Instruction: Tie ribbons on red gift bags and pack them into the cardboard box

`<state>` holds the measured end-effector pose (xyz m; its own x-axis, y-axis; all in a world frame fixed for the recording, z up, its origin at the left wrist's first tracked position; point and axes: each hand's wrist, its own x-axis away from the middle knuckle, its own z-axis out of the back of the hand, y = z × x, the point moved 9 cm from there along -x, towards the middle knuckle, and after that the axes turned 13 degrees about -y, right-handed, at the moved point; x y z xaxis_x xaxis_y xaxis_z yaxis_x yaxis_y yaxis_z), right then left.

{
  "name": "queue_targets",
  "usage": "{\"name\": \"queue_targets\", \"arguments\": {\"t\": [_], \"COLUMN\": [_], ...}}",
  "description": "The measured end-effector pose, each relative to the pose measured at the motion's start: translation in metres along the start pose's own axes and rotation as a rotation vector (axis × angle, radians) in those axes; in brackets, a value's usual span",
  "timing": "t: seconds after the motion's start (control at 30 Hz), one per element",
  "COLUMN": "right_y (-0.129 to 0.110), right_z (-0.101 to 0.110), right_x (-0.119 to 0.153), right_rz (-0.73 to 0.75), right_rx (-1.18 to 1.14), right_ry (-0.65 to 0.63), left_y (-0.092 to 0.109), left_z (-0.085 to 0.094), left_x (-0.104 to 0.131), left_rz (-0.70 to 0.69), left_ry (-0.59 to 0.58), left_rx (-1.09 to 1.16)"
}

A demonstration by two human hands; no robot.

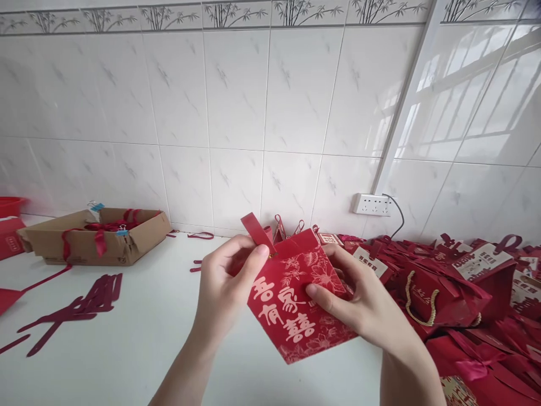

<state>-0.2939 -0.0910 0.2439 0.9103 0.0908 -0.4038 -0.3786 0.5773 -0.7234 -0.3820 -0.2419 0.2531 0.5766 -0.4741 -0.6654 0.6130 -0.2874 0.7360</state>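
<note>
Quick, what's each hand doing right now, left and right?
Left hand: closed, pinching the red strap by the top of the red printed gift box.
Right hand: closed, holding the box's side, thumb on its front.

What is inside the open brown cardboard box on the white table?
Inside the open brown cardboard box, dark red fabric ribbons lie heaped, and some hang over its front wall. Its bottom and anything deeper cannot be seen, covered by the wall and ribbons.
</note>
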Motion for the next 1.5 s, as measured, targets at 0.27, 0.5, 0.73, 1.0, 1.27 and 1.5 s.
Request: {"name": "queue_targets", "arguments": {"t": [0.27, 0.5, 0.73, 1.0, 1.27, 1.5], "right_y": [-0.066, -0.085, -0.084, -0.074, -0.056, -0.025], "right_z": [0.004, -0.011, -0.007, 0.004, 0.026, 0.023], "right_x": [0.032, 0.037, 0.042, 0.047, 0.051, 0.044], "right_rz": [0.376, 0.326, 0.267, 0.196, 0.131, -0.014], "right_rx": [0.733, 0.920, 0.890, 0.756, 0.625, 0.437], "right_ry": [0.329, 0.424, 0.379, 0.330, 0.282, 0.159], "left_y": [0.036, 0.024, 0.016, 0.017, -0.003, -0.002], "left_z": [0.001, 0.014, 0.024, 0.025, 0.009, 0.018], "left_x": [-0.002, -0.007, -0.009, -0.008, -0.010, -0.007], "left_rz": [-0.539, -0.524, -0.466, -0.501, -0.187, -0.085], "left_ry": [-0.281, -0.071, 0.053, 0.058, -0.034, 0.127], "left_rx": [-0.113, -0.034, 0.084, 0.104, 0.178, 0.116]}}
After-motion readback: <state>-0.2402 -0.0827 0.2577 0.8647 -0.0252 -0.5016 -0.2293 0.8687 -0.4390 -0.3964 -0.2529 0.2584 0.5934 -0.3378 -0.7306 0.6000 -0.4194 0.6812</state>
